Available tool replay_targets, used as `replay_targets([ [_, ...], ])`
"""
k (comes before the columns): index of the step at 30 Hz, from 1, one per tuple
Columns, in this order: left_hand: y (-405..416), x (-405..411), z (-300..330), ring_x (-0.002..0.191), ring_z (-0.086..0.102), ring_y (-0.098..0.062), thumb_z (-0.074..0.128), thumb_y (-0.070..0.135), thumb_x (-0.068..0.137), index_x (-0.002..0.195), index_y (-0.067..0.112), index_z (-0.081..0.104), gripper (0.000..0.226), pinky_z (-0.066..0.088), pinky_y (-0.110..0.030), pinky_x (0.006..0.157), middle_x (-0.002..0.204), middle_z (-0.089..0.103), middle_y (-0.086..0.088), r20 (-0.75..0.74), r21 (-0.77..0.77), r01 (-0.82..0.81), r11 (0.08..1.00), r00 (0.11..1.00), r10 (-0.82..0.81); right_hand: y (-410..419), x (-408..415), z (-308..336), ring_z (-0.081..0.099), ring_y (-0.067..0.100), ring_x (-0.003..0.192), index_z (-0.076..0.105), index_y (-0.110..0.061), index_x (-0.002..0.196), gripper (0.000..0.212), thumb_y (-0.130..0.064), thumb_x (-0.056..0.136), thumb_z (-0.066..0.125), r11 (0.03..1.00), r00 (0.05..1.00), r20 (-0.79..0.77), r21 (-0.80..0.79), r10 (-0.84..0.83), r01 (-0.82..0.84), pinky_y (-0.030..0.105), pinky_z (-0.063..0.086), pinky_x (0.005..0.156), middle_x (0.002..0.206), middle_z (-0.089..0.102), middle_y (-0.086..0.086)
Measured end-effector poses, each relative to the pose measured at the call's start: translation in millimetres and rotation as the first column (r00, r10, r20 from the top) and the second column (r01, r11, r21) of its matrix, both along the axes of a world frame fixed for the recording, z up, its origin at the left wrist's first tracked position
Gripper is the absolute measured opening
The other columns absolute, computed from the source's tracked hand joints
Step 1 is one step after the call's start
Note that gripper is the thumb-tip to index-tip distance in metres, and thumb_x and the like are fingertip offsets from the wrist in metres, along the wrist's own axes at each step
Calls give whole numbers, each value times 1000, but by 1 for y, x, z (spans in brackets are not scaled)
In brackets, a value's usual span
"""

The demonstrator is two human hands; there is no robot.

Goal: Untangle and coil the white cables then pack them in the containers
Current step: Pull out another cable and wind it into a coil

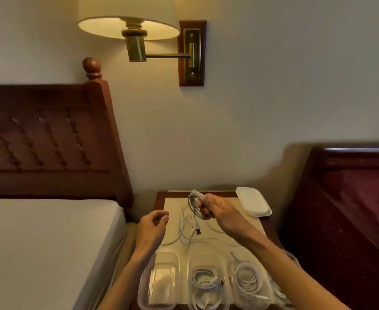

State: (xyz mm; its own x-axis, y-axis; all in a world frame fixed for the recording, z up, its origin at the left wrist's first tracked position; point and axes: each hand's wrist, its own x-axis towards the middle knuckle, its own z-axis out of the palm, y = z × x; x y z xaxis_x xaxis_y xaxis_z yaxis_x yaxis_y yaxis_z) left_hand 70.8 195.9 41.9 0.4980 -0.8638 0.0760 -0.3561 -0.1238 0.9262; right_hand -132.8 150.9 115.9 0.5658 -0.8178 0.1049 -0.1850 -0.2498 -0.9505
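Where right forearm (262, 247) crosses, fourth container (292, 260) mostly hidden, contents unclear.

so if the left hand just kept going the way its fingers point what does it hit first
The left hand points right, across the nightstand. First in that line is probably the white cable hanging from the right hand, near its dangling plug. Depth is unclear, so it might pass in front of it.
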Motion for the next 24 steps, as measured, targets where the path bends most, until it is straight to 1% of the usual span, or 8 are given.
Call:
replay_targets([
  [3,23,17,-46,87,62,-10,61,18,93,97,23,68,9,45,-18,66,99,67,1,140,67,-95,993,987,85,26,22,-60,51,10,85,57,-23,91,26,-26,104,35,931,935,-352,-355,-51,-83,37,39,84,99,63,-2],
  [5,37,23,-72,92,59,-10,59,20,94,101,24,66,11,42,-17,71,106,63,1,259,132,-140,981,960,103,43,37,-101,51,13,89,53,-25,90,20,-25,100,35,740,835,-528,-622,-156,-255,38,29,82,95,60,-7],
  [8,54,27,-95,102,58,-12,49,19,99,118,12,66,26,39,-17,81,121,63,-5,277,190,-158,969,955,101,60,55,-147,54,13,81,54,-29,84,16,-29,90,39,508,768,-606,-737,-207,-445,36,25,76,80,58,-11],
  [10,62,27,-100,88,56,-2,43,15,101,114,8,67,29,38,-10,73,114,66,-5,218,199,-118,973,973,74,63,64,-167,54,14,82,58,-28,85,17,-27,88,42,430,749,-626,-750,-217,-502,38,28,80,79,59,-9],
  [14,72,31,-110,91,59,-4,41,18,102,116,18,69,31,43,-17,77,111,69,2,110,209,-36,977,994,13,65,73,-187,58,18,88,63,-25,87,23,-21,82,41,426,634,-734,-668,-244,-610,42,28,89,85,62,-5],
  [17,74,36,-119,95,62,-4,44,14,100,115,18,69,30,45,-17,79,108,69,5,100,203,-16,979,995,-5,64,77,-187,58,22,103,71,-28,87,29,-25,81,43,468,564,-787,-609,-252,-641,47,35,93,106,60,0],
  [19,74,35,-123,98,62,-7,45,11,99,117,16,68,30,46,-19,83,111,69,2,91,203,1,979,996,-19,64,79,-183,55,26,113,75,-29,85,19,-32,80,57,494,553,-798,-589,-237,-639,48,45,92,121,57,3],
  [24,75,29,-129,89,60,2,45,15,101,105,24,66,24,45,-15,76,97,66,13,39,174,-8,985,999,1,62,89,-188,60,20,90,76,-22,69,27,-31,72,51,548,555,-818,-537,-152,-641,31,50,71,107,64,-1],
])
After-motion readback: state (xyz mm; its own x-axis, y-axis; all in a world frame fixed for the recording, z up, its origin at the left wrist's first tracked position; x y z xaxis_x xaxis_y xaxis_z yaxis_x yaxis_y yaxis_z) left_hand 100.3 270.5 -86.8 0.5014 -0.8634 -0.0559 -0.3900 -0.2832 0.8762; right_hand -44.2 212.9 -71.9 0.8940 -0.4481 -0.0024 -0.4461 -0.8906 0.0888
